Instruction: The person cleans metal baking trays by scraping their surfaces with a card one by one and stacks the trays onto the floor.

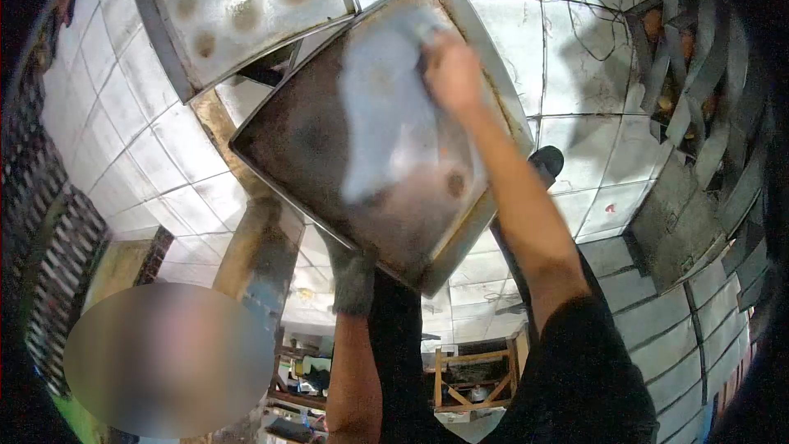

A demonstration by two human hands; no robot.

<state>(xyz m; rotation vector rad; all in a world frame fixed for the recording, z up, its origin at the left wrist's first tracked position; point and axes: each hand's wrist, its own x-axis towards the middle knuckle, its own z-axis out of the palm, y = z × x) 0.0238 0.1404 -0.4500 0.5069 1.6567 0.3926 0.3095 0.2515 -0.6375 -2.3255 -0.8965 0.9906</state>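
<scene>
A square metal tray (304, 140) with raised edges lies tilted in front of me, brown and stained, with a paler grey patch in its middle and upper part. My right hand (454, 74) is over the tray's upper right part, its fingers closed round a small pale item (425, 31) that is too blurred to name. On my left hand (352, 275) is a dark grey glove. It is at the tray's lower left edge, with its fingers hidden beneath the tray.
Another metal tray (271, 12) with round brown spots lies at the upper left. Bent metal strips (707, 82) are piled at the right on the tiled floor (575, 140). A wooden frame (475, 382) stands at the bottom. A blurred oval covers the lower left.
</scene>
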